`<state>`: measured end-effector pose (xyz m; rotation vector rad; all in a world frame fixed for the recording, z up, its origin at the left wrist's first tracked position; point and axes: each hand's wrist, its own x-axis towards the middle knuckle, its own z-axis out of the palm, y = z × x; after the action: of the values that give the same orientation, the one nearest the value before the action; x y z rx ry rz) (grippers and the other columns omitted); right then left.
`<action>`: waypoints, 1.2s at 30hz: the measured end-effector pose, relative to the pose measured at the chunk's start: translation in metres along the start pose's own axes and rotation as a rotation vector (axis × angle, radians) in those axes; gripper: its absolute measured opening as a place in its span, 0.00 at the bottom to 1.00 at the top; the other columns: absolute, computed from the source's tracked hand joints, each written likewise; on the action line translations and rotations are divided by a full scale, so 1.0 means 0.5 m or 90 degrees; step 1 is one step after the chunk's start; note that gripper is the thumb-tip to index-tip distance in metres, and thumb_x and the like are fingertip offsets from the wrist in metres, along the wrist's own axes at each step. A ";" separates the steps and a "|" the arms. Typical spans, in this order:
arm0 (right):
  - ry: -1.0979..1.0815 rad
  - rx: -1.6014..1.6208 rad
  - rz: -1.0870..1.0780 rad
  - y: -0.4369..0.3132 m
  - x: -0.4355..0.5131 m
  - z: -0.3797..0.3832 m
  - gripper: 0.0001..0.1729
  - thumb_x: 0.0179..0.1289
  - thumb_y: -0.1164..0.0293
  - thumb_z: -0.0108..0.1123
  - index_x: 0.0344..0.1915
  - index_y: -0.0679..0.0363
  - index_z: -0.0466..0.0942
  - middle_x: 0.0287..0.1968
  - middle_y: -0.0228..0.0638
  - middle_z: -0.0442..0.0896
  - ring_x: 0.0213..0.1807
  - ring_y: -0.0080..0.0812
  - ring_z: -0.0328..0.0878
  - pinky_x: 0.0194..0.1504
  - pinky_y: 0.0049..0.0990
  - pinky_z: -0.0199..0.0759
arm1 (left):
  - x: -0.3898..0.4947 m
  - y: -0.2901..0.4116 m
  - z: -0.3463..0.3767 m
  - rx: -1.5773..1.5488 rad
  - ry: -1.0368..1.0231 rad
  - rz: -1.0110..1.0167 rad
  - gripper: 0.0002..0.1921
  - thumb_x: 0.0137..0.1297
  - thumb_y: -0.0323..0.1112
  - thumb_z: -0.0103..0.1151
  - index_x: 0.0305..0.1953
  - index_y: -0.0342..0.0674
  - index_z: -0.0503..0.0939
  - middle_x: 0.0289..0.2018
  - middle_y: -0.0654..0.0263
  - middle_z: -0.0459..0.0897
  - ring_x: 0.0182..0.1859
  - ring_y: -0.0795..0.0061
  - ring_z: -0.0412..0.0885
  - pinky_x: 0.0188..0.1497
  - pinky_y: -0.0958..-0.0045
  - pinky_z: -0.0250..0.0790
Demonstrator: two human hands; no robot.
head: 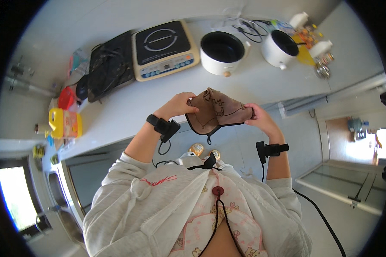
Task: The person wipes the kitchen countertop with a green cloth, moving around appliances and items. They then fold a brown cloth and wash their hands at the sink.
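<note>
Between my two hands a brown cloth (217, 110) with a dark edging and a hanging loop is stretched out, probably a pot holder or kitchen cloth. It bears dark script and is creased down its middle. My left hand (179, 104) pinches its left edge, thumb on the near face. At the opposite edge, my right hand (260, 117) grips the corner between thumb and fingers. The cloth is held in the air by the counter's front edge, above the floor. A black strapped device sits on each wrist.
Along the white counter (167, 98) stand an induction cooker (164, 48), a black appliance (111, 66), a large white pot (222, 53) and a smaller one (279, 49). A yellow jug (64, 123) is at the left end. Cables (249, 29) lie behind the pots; a sink (59, 189) is at left.
</note>
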<state>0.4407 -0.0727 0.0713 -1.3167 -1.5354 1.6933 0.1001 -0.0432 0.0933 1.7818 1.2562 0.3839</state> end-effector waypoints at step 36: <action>0.115 -0.099 0.147 0.035 0.278 0.208 0.14 0.59 0.67 0.58 0.42 0.63 0.76 0.34 0.28 0.79 0.30 0.20 0.72 0.31 0.21 0.68 | -0.127 -0.318 -0.186 -0.239 0.193 -0.307 0.13 0.63 0.36 0.54 0.45 0.37 0.77 0.33 0.63 0.81 0.30 0.77 0.79 0.30 0.78 0.71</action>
<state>0.2963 -0.0058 -0.0005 -1.7357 -1.4797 1.5619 -0.0849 -0.0396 0.0317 1.0880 1.6481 0.5784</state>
